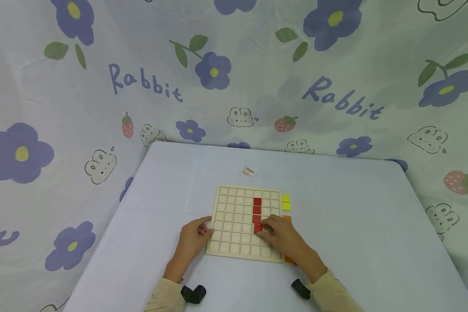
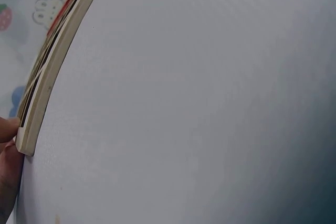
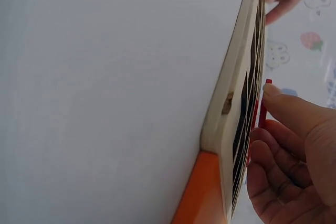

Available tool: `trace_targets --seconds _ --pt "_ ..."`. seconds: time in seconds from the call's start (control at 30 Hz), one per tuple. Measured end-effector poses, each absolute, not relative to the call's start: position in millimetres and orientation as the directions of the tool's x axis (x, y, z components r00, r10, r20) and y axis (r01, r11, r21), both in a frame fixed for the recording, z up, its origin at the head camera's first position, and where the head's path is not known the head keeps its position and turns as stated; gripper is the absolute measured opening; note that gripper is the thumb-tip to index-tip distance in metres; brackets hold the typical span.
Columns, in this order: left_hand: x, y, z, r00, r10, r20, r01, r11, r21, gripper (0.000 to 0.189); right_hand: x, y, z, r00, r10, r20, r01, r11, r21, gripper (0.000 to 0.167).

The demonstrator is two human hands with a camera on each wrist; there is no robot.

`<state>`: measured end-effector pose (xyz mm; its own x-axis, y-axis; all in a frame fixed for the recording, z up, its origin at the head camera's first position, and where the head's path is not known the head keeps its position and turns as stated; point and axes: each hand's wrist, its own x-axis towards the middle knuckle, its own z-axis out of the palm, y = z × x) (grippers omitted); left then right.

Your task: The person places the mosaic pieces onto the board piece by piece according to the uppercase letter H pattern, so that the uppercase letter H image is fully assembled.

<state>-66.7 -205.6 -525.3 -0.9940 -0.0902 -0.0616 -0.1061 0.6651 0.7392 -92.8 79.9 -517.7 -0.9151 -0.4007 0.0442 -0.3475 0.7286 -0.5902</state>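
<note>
one red tile (image 1: 258,229) was pinched at the fingertips of the right hand (image 1: 284,235), below three more tiles (image 1: 257,210) on one board (image 1: 230,225); the left hand (image 1: 193,238), well apart, gripped the board's left edge. one card (image 1: 248,172) lay beyond.

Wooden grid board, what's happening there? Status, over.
Left hand gripping wooden board by left edge. Right hand pinching red tile over it. Nothing visibly blocking.

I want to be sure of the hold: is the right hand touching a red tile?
Touching. The right wrist view shows it: the right hand pinches a red tile, with the thumb against it.
</note>
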Motion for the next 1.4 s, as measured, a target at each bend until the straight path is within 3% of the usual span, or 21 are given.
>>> trace_targets --seconds 0.83,1.4 --pt "-66.9 -204.9 -521.7 -0.994 -0.091 -0.062 -0.107 0.666 0.739 0.039 -92.6 71.3 -517.1 -0.929 -0.369 0.008 -0.308 0.764 -0.567 0.028" --pt "-66.0 -204.7 -521.2 -0.994 -0.091 -0.06 -0.106 0.665 0.739 0.039 -92.7 72.3 -517.5 -0.919 -0.383 0.087 -0.363 0.743 -0.563 0.028"
